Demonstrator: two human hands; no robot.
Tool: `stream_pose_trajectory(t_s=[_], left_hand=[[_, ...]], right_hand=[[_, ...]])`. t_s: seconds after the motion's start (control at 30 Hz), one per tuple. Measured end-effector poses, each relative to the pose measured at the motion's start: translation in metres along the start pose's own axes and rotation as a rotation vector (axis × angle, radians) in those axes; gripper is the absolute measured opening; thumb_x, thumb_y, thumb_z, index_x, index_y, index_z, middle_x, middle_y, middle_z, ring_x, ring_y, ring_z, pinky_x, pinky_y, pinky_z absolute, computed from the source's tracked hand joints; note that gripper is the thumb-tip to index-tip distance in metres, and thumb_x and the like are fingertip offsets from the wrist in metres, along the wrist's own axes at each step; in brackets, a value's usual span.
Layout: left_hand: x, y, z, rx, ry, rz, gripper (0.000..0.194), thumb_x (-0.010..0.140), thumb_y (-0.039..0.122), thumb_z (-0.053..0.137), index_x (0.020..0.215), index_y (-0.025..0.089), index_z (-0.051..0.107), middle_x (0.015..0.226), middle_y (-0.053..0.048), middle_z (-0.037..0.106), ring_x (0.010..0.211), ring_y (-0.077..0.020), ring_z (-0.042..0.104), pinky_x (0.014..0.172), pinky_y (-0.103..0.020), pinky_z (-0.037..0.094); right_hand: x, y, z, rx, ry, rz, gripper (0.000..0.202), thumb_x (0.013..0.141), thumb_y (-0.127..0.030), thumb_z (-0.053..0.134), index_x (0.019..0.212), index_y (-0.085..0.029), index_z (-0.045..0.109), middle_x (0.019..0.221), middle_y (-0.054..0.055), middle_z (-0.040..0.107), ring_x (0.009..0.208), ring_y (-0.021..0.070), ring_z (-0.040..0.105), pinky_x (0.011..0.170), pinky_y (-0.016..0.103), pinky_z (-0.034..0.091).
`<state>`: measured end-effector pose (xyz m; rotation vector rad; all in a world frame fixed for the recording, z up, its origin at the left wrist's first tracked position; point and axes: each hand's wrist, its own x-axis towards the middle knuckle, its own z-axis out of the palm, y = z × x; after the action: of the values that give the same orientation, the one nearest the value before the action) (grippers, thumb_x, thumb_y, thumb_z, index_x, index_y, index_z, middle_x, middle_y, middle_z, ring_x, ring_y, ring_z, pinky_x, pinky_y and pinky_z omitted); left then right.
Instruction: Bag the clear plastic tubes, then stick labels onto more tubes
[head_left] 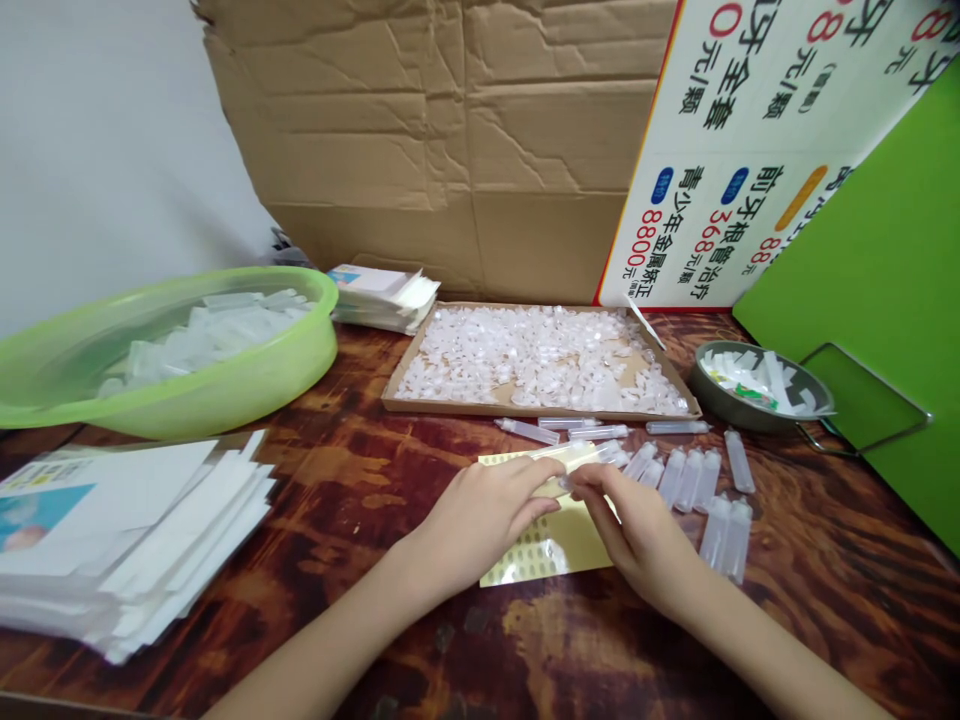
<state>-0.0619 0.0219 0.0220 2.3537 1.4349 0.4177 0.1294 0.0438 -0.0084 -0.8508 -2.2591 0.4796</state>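
My left hand point(484, 510) is closed, its thumb and fingers around a translucent plastic tube point(564, 456) above a yellow sticker sheet point(551, 545). Close against it, my right hand point(637, 525) is pinched at the near end of the tube. What sits between the right fingertips is small and clear, too covered to make out. The sheet carries rows of small round stickers and lies flat on the table under both hands. Just right of my right hand lie several similar translucent tubes point(690, 480), side by side, with a few more tubes point(529, 431) along the tray's front edge.
Behind the hands, a shallow cardboard tray point(442, 407) holds many small clear plastic pieces. A green basin point(225, 405) with tubes stands left; stacked printed packets point(127, 540) lie nearer. Another stack point(382, 295) is at the back. Right is a metal pan point(705, 393) with white strips.
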Motion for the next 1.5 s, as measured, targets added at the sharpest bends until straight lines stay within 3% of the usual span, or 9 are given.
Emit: stream_pose_trajectory(t_s=[0.13,0.3,0.43,0.57,0.67,0.87,1.2,1.33,1.5], left_hand=[[0.0,-0.001,0.002,0.012,0.007,0.011,0.025,0.092,0.036,0.042,0.113,0.025,0.052,0.11,-0.002,0.064,0.098,-0.0211,0.061,0.082,-0.032,0.049],[-0.001,-0.002,0.003,0.02,0.005,0.024,0.024,0.092,0.032,0.043,0.114,0.025,0.052,0.112,-0.003,0.063,0.1,-0.0212,0.061,0.085,-0.033,0.049],[0.0,-0.004,0.003,-0.012,0.026,0.013,0.027,0.093,0.032,0.042,0.117,0.023,0.05,0.117,-0.004,0.061,0.103,-0.0209,0.059,0.088,-0.034,0.047],[0.001,-0.004,0.001,-0.055,0.025,-0.019,0.03,0.093,0.033,0.041,0.12,0.023,0.048,0.117,-0.004,0.061,0.104,-0.0209,0.058,0.088,-0.034,0.046],[0.001,-0.002,-0.001,-0.122,0.021,-0.028,0.03,0.093,0.032,0.042,0.121,0.025,0.047,0.117,-0.002,0.061,0.105,-0.0197,0.058,0.088,-0.032,0.045],[0.0,-0.002,-0.001,-0.17,0.039,-0.026,0.028,0.093,0.031,0.042,0.119,0.024,0.049,0.113,-0.003,0.062,0.1,-0.0186,0.059,0.085,-0.03,0.045],[0.002,-0.006,0.0,-0.234,0.06,-0.045,0.027,0.091,0.029,0.046,0.117,0.024,0.053,0.11,-0.003,0.065,0.098,-0.0172,0.061,0.087,-0.028,0.047],[0.003,-0.008,0.001,-0.078,0.095,0.063,0.026,0.091,0.03,0.047,0.113,0.023,0.057,0.108,-0.004,0.067,0.094,-0.0176,0.063,0.084,-0.028,0.049],[0.002,-0.004,0.013,0.202,0.344,0.304,0.025,0.092,0.027,0.042,0.1,0.017,0.062,0.087,-0.008,0.069,0.078,-0.0198,0.063,0.068,-0.029,0.051]], right_hand=[[0.0,-0.001,-0.001,-0.049,0.001,-0.008,0.012,0.093,-0.018,0.037,0.096,-0.019,0.049,0.079,0.005,0.063,0.071,0.0159,0.061,0.063,0.025,0.045],[0.002,-0.001,-0.004,-0.146,-0.013,-0.134,0.018,0.092,-0.011,0.034,0.094,-0.018,0.051,0.073,0.004,0.059,0.066,0.0151,0.057,0.058,0.025,0.044],[0.003,0.002,-0.007,-0.196,-0.042,-0.176,0.024,0.09,-0.008,0.035,0.105,-0.015,0.052,0.085,0.009,0.064,0.074,0.0172,0.06,0.062,0.027,0.047],[0.001,0.005,-0.008,-0.094,-0.089,-0.107,0.027,0.091,-0.011,0.037,0.113,-0.018,0.052,0.096,0.01,0.065,0.086,0.0178,0.062,0.072,0.028,0.049],[0.0,0.005,-0.006,0.038,-0.017,-0.039,0.024,0.091,-0.015,0.041,0.112,-0.019,0.052,0.097,0.009,0.065,0.087,0.0167,0.063,0.074,0.027,0.05],[0.001,0.002,-0.003,0.136,-0.008,-0.053,0.026,0.09,-0.017,0.047,0.114,-0.021,0.054,0.099,0.008,0.064,0.091,0.0166,0.062,0.078,0.027,0.05],[0.003,-0.012,-0.014,-0.001,-0.166,0.009,0.032,0.089,-0.022,0.047,0.121,-0.021,0.049,0.106,0.01,0.063,0.097,0.0211,0.058,0.081,0.033,0.046],[0.003,-0.012,-0.01,0.077,-0.073,0.026,0.027,0.09,-0.025,0.045,0.116,-0.019,0.048,0.101,0.007,0.062,0.088,0.0173,0.058,0.076,0.029,0.045],[0.006,-0.017,-0.004,0.29,0.048,0.169,0.013,0.086,-0.026,0.052,0.097,-0.018,0.052,0.071,-0.003,0.052,0.063,0.011,0.049,0.06,0.023,0.04]])
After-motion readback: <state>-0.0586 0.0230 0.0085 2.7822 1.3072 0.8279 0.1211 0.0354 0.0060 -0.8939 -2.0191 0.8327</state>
